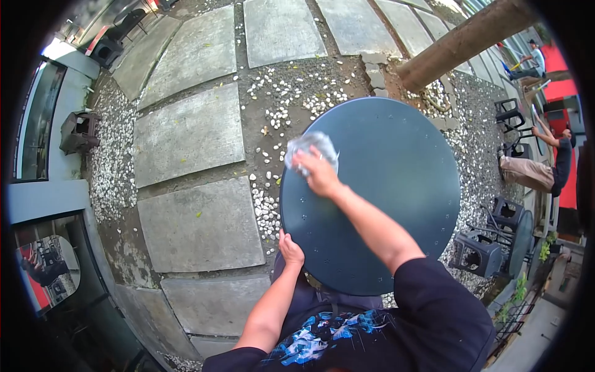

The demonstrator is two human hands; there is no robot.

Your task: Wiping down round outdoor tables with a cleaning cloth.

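Note:
Before me stands a round dark table (386, 172), its smooth top marked with small prints near the rim. My right hand (318, 172) presses a crumpled grey-white cloth (310, 144) against the table's far left edge; hand and cloth are slightly blurred. At the near left, my left hand (291, 249) grips the table's rim, its thumb side up and some fingers hidden around the edge. My lap lies partly beneath the near side of the table.
Concrete slabs (200, 228) and white pebbles (267, 214) cover the ground. A tree trunk (465, 46) rises beyond the table. Plastic stools (479, 253) and another round table (520, 244) stand at right, near a standing person (541, 167). A dark stool (80, 132) sits by the left wall.

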